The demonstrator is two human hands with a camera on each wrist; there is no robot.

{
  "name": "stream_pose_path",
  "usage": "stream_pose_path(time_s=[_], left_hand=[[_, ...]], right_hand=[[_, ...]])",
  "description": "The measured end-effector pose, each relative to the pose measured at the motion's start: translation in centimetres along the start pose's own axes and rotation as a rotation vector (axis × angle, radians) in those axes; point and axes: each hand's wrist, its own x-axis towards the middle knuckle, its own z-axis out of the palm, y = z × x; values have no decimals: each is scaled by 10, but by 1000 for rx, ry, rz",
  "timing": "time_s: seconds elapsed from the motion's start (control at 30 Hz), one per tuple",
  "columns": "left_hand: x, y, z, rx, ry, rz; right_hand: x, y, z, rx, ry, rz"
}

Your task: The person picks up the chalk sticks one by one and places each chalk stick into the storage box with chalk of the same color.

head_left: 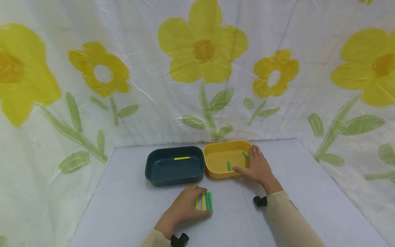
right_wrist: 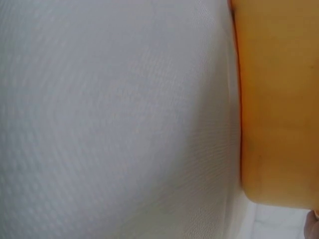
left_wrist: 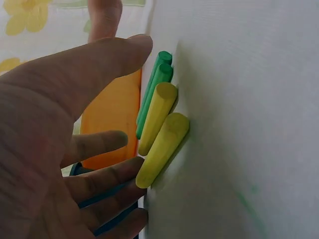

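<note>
Two yellow chalk sticks (left_wrist: 164,149) and two green chalk sticks (left_wrist: 159,84) lie side by side on the white table. My left hand (head_left: 186,204) is spread around this row, thumb at the near end and fingers at the far end, without a visible pinch. At the right end of the yellow tray (head_left: 216,174), my right hand (head_left: 260,168) reaches over the rim with its fingers extended. Inside that tray lie two green chalk sticks (head_left: 229,166), one close to the right hand. In the right wrist view the tray's outer wall (right_wrist: 279,99) hides most of the hand.
A dark teal tray (head_left: 174,180) stands left of the yellow one, with a yellow chalk stick (head_left: 182,158) inside. Behind both hangs a white curtain (head_left: 139,116) with painted flowers. A green smear (left_wrist: 249,209) marks the tablecloth.
</note>
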Motion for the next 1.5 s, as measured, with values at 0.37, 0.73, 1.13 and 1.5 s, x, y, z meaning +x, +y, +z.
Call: stream_pose_path(time_s=[0.37, 0.73, 1.13, 1.5], left_hand=[[3, -3, 8, 95, 2, 4], [4, -4, 9, 72, -11, -14], [4, -1, 2, 50, -3, 6], [6, -4, 3, 32, 6, -1]], right_hand=[[0, 1, 1, 4, -5, 7], [1, 2, 6, 3, -8, 6], [-1, 0, -1, -5, -8, 11], [-2, 0, -2, 4, -5, 11]])
